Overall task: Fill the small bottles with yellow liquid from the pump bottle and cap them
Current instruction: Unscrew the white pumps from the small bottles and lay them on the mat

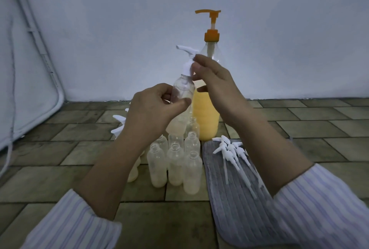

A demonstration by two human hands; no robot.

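Our left hand [157,107] pinches a small bottle [182,90], raised in front of the pump bottle [206,109], while our right hand [214,81] pinches the white pump cap [187,59] at its neck. Open bottles [175,161] stand before the pump bottle, loose caps [231,149] beside them.

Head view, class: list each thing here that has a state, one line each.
Held small bottle: upright, white pump cap seated.
Left hand: grips the bottle.
Right hand: pinches the cap.
Pump bottle: upright, partly full.
Floor bottles: uncapped.
Spare caps: loose on mat.
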